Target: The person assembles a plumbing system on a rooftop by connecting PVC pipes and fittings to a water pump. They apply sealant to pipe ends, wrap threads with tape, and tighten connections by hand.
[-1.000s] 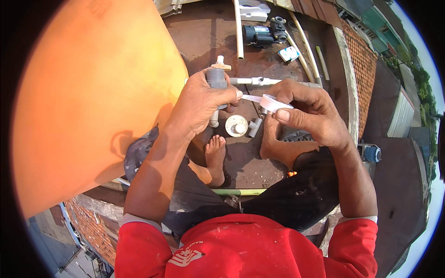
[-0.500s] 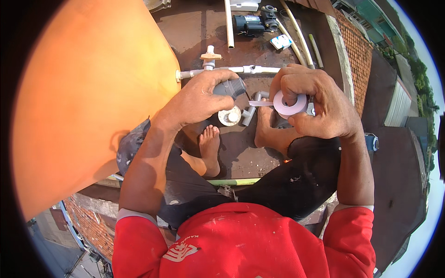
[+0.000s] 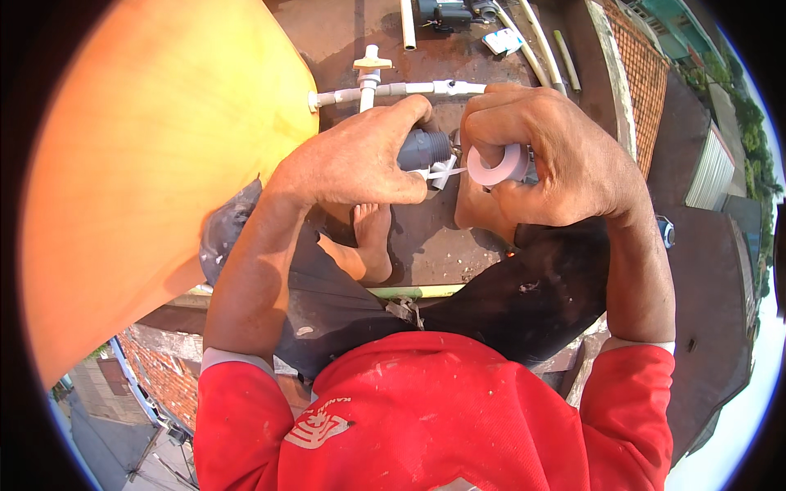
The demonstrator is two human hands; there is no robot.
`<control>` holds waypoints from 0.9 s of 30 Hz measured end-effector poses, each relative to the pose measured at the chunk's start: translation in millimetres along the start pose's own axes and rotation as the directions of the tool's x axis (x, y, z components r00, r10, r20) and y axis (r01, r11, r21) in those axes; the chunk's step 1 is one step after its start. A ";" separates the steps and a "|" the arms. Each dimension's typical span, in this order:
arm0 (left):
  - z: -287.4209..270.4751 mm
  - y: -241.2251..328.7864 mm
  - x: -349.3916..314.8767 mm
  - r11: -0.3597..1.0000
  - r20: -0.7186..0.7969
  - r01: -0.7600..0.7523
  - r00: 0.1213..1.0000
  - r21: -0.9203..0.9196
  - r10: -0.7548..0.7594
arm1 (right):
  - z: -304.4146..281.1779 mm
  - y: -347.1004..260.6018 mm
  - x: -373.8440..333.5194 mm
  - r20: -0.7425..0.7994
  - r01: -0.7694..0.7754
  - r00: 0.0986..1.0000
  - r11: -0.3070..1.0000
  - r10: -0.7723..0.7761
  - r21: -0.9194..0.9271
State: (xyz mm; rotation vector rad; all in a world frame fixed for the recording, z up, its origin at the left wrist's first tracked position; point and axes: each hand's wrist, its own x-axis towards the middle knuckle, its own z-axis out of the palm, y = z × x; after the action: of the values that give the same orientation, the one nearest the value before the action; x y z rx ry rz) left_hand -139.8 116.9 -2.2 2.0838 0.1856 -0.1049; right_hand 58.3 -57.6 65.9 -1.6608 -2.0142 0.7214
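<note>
Between the thumb and fingers of my left hand is a grey plastic pipe fitting, its ribbed threaded end pointing right. My right hand grips a roll of white thread seal tape, with fingers in and around its ring. A short strip of tape stretches from the roll towards my left thumb, just below the threads. Whether the thumb presses on the strip's end cannot be made out. Behind the strip, a grey tee fitting lies on the floor, partly covered.
A big orange tank fills the left side. From it runs a white pipe with a tan-handled valve. A dark pump, loose pipes and a blue-white packet lie beyond. A raised ledge borders the right.
My hands have drawn closer together, the fitting moving right and turning more level. The loose tape strip now reaches my left thumb's side. The view has tilted, so the background sits higher.
</note>
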 end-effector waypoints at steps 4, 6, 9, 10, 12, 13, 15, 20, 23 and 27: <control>0.2 10.9 -0.9 0.989 0.095 0.123 0.987 0.078 -0.130 | 2.8 0.9 2.6 -0.016 0.020 1.000 0.998 -0.021 -0.063; 0.5 11.2 -3.4 0.988 0.077 0.131 0.988 0.076 -0.137 | 2.9 -0.5 3.8 0.003 -0.006 1.000 0.998 0.007 -0.063; -5.7 1.7 -8.4 0.994 0.107 0.107 0.989 -0.004 -0.106 | 0.0 -8.3 3.7 0.075 -0.103 0.992 0.994 0.104 -0.022; -10.9 -12.6 -3.6 0.998 0.159 0.053 0.986 -0.045 -0.046 | -0.5 -8.9 2.8 0.091 -0.123 0.988 0.992 0.123 -0.007; -8.3 -25.1 -0.7 0.996 0.179 -0.012 0.983 -0.089 0.028 | -1.4 -8.4 2.1 0.122 -0.147 0.982 0.989 0.147 -0.005; -4.4 -28.9 -2.2 0.996 0.149 -0.025 0.988 -0.087 0.037 | -1.7 -8.4 2.3 0.136 -0.147 0.980 0.989 0.148 -0.016; 0.2 -30.7 -4.5 0.996 0.111 -0.051 0.992 -0.075 0.059 | -1.0 -7.2 2.0 0.153 -0.154 0.976 0.988 0.155 -0.019; 5.6 -31.6 -4.3 0.983 0.070 -0.125 0.988 -0.131 0.135 | 1.1 -5.3 4.9 0.171 -0.158 0.972 0.987 0.161 -0.030; 10.9 -20.4 6.1 0.963 0.026 -0.109 0.993 -0.245 0.119 | 1.8 -7.4 4.9 0.163 -0.179 0.972 0.983 0.170 0.045; 13.8 -7.7 6.6 0.988 0.025 -0.026 0.999 -0.152 0.030 | 3.4 -0.6 4.2 0.169 -0.193 0.970 0.976 0.176 0.095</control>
State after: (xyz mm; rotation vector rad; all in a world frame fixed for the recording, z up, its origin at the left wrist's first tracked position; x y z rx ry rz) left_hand -134.6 109.3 -16.7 1.9312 0.1435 -0.0992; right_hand 54.9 -54.0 63.6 -1.7910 -1.9005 1.0441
